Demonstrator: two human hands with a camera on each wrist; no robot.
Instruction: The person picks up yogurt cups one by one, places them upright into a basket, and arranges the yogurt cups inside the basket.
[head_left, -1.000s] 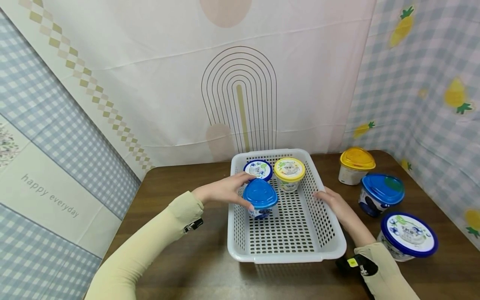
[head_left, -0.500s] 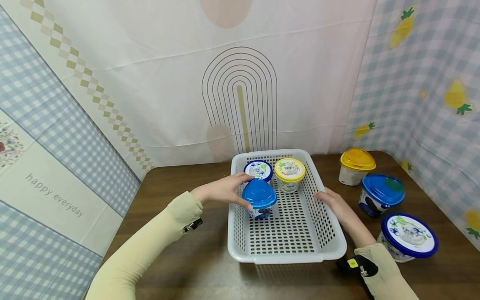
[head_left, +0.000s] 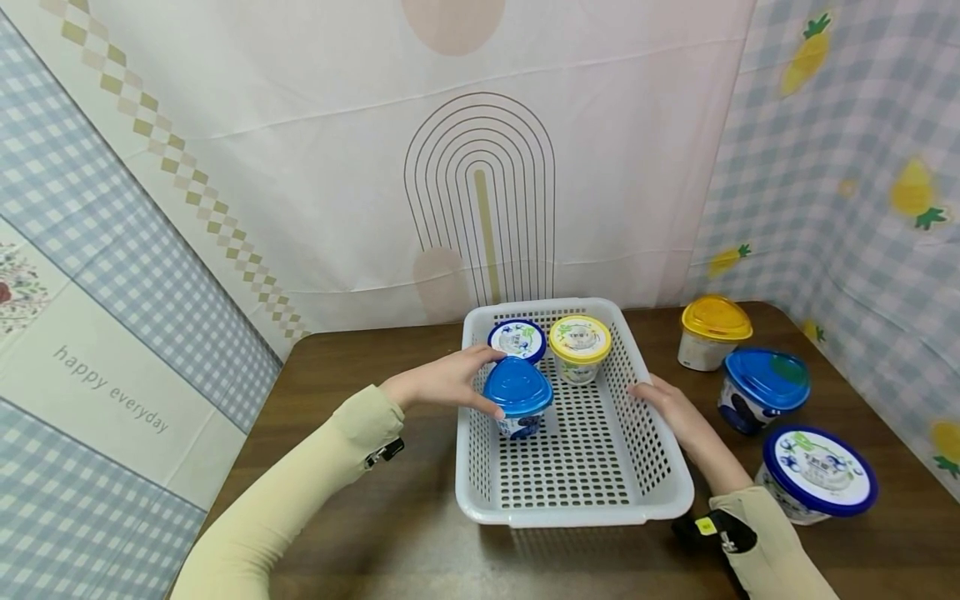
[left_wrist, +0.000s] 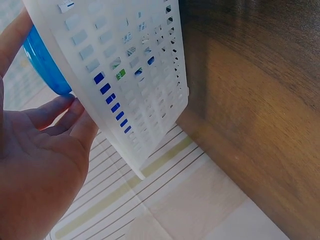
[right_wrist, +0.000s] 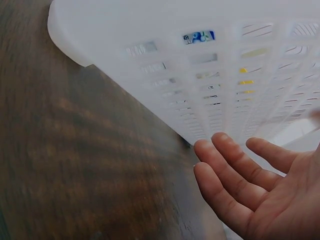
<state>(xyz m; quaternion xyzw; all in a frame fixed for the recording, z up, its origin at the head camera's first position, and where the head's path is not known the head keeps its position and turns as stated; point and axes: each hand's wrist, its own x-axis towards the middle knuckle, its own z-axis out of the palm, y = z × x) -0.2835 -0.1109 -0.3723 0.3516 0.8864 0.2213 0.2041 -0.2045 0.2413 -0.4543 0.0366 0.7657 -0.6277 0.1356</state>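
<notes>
A white perforated plastic basket (head_left: 573, 515) stands on the table. Inside its left part is a tub with a clear blue domed lid (head_left: 517, 386); my left hand (head_left: 442, 379) holds it, thumb at the near side and fingers behind. In the left wrist view, the fingers (left_wrist: 60, 110) reach over the rim to the blue lid. Behind this tub sit a tub with a dark-blue-rimmed lid (head_left: 517, 340) and a yellow-lidded tub (head_left: 580, 340). My right hand (head_left: 670, 408) grips the basket's right side, thumb over the rim, loosely bent fingers (right_wrist: 235, 170) outside.
To the right of the basket, a yellow-domed tub (head_left: 712, 329), a blue-domed tub (head_left: 763, 387) and a large white-topped tub (head_left: 816, 471) stand on the brown wooden table (head_left: 360, 533). Patterned cloth (head_left: 337, 167) hangs behind and at both sides.
My left hand and the blue-domed tub have shifted very slightly left within the basket. The right hand, basket and other tubs keep their places.
</notes>
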